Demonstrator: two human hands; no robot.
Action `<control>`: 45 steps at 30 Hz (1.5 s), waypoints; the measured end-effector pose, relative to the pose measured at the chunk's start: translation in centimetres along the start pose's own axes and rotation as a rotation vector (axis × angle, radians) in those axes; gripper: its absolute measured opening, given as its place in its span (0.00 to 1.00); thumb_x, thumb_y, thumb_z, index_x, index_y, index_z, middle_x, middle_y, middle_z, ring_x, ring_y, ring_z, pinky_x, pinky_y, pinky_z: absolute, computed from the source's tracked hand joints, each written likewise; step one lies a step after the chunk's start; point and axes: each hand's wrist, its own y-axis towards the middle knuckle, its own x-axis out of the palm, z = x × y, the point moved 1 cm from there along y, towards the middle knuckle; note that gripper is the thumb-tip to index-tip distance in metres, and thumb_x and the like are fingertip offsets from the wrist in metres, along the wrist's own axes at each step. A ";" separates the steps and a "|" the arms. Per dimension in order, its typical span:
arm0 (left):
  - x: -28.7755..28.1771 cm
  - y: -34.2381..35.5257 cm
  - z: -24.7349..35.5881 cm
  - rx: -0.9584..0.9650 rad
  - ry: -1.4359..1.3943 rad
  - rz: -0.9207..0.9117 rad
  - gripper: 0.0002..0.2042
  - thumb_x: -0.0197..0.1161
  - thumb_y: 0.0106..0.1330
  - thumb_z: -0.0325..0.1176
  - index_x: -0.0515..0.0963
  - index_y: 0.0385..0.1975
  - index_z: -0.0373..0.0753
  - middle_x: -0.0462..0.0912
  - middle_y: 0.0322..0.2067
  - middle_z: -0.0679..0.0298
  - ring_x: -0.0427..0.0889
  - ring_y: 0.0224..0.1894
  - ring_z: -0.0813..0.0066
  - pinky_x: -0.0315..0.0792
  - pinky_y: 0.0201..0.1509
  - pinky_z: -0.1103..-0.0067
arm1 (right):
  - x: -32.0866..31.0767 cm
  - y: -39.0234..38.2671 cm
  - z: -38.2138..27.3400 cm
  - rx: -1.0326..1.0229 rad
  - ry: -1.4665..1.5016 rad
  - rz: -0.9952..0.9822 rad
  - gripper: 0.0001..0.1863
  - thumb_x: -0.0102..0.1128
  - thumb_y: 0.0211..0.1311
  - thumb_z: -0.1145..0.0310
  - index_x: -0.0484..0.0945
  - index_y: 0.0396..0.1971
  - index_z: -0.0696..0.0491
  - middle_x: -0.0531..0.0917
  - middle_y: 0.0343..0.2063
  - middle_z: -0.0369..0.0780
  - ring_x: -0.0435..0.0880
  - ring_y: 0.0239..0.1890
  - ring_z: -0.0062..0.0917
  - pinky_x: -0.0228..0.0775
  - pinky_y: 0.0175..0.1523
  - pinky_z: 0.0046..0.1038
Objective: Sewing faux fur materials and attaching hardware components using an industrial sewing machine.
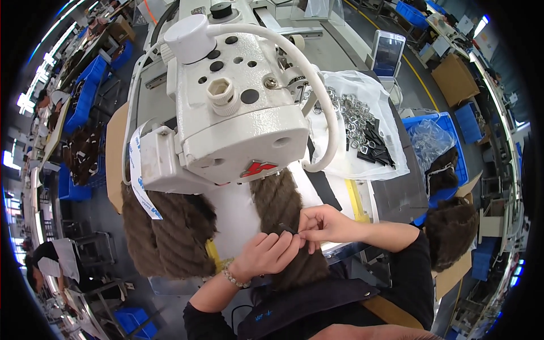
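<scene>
Close together over a long brown fur strip [277,201], both my hands are closed in a pinch. Between their fingertips is a small black strap [288,228], its ends partly hidden by the fingers. My left hand [269,253], with a beaded bracelet at the wrist, grips it from the left. From the right, my right hand [326,224] pinches its other end. The fur strip runs from below the white sewing machine head [238,124] down toward my lap, under my hands.
A white plastic bag [391,161] right of the machine holds metal rings [354,116] and black straps [377,147]. Brown fur [170,232] hangs at the left table edge; another fur piece [450,232] lies on a box at right. A blue crate [462,164] stands beyond the table.
</scene>
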 end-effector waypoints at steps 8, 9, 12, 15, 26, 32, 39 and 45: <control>-0.1 0.2 -0.4 0.056 0.013 0.067 0.03 0.62 0.59 0.30 0.79 0.31 0.42 0.82 0.37 0.66 0.77 0.32 0.79 0.62 0.27 0.85 | 0.2 0.2 -0.3 -0.014 -0.013 0.005 0.04 0.56 0.66 0.75 0.74 0.36 0.59 0.85 0.29 0.39 0.85 0.25 0.19 0.74 0.28 0.18; -0.2 0.2 -0.4 0.064 0.028 0.077 0.02 0.61 0.59 0.30 0.79 0.31 0.42 0.82 0.37 0.66 0.78 0.33 0.79 0.62 0.28 0.85 | 0.2 0.1 -0.6 -0.042 -0.124 0.027 0.04 0.58 0.65 0.75 0.76 0.35 0.59 0.85 0.28 0.38 0.85 0.25 0.18 0.74 0.28 0.19; -0.7 0.1 -0.6 0.066 0.098 0.079 0.03 0.60 0.60 0.30 0.79 0.31 0.44 0.82 0.36 0.68 0.77 0.34 0.82 0.59 0.29 0.86 | 0.6 -0.3 -1.4 -0.231 -0.596 0.110 0.04 0.63 0.60 0.74 0.79 0.32 0.59 0.85 0.25 0.38 0.84 0.24 0.17 0.73 0.27 0.20; -1.1 0.0 -0.7 0.092 0.123 0.092 0.04 0.59 0.59 0.30 0.80 0.31 0.46 0.83 0.37 0.70 0.77 0.34 0.84 0.57 0.30 0.86 | 1.1 0.0 -1.4 -0.513 -0.741 0.222 0.03 0.66 0.55 0.74 0.80 0.29 0.55 0.82 0.21 0.37 0.80 0.19 0.20 0.69 0.25 0.24; -1.6 -0.1 -0.7 0.266 0.061 0.135 0.04 0.59 0.60 0.28 0.80 0.32 0.43 0.83 0.37 0.68 0.78 0.37 0.81 0.61 0.31 0.87 | -11.6 3.5 -7.0 -0.435 -1.432 1.104 0.06 0.64 0.53 0.67 0.78 0.22 0.51 0.78 0.20 0.37 0.81 0.25 0.35 0.73 0.31 0.34; -1.7 -0.1 -0.8 0.260 -0.032 0.092 0.04 0.60 0.59 0.28 0.79 0.32 0.41 0.83 0.38 0.65 0.79 0.37 0.78 0.65 0.34 0.85 | -18.4 4.6 -9.6 -0.342 -1.421 1.174 0.07 0.66 0.50 0.70 0.83 0.29 0.56 0.80 0.34 0.42 0.81 0.36 0.37 0.73 0.41 0.34; -1.2 -0.2 -0.7 0.276 -0.046 0.110 0.04 0.60 0.59 0.29 0.79 0.32 0.41 0.83 0.38 0.64 0.78 0.38 0.78 0.65 0.34 0.85 | -18.7 4.4 -9.7 -0.291 -1.416 1.091 0.08 0.65 0.50 0.73 0.84 0.33 0.56 0.80 0.33 0.42 0.81 0.37 0.38 0.73 0.44 0.34; -1.3 -0.3 -0.5 0.267 -0.047 0.092 0.05 0.61 0.58 0.28 0.79 0.33 0.41 0.82 0.39 0.64 0.77 0.37 0.78 0.64 0.33 0.85 | -19.1 4.9 -9.8 -0.315 -1.401 1.017 0.07 0.64 0.50 0.75 0.82 0.31 0.58 0.80 0.33 0.45 0.80 0.37 0.40 0.72 0.43 0.35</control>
